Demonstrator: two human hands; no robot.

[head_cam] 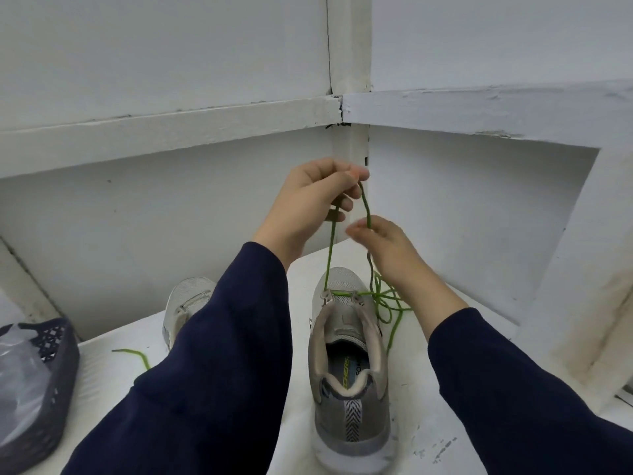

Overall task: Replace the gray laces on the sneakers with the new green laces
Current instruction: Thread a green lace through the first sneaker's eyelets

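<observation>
I looked down through the head camera at a white shelf [462, 389] set in a corner of white walls [171, 46]. The left hand [308, 200] was up high. Its fingers were curled round a green lace [330, 255], and the thumb and first finger pinched it at the top. From that pinch the lace bent over and hung down to the right hand [383, 245], which was just below and a bit to the right. The right hand's fingers touched the hanging part. They were blurry, so I could not tell if they pinched it or only brushed it.

From the left hand the lace went down to a gray sneaker [349, 371]. This shoe stood on the shelf with its heel toward me. The lace ran across through the two front holes. The rest of it lay in a loose heap on the shelf, just beside the right side of the shoe near the toe.

A second sneaker [186, 303] stood to the left, mostly hidden behind the dark blue left sleeve [222, 354]. Another green lace [133, 354] lay on the shelf near it, and part of it was also behind the sleeve. At the far left sat a dark basket [51, 389] with a clear plastic bag [17, 365] inside.
</observation>
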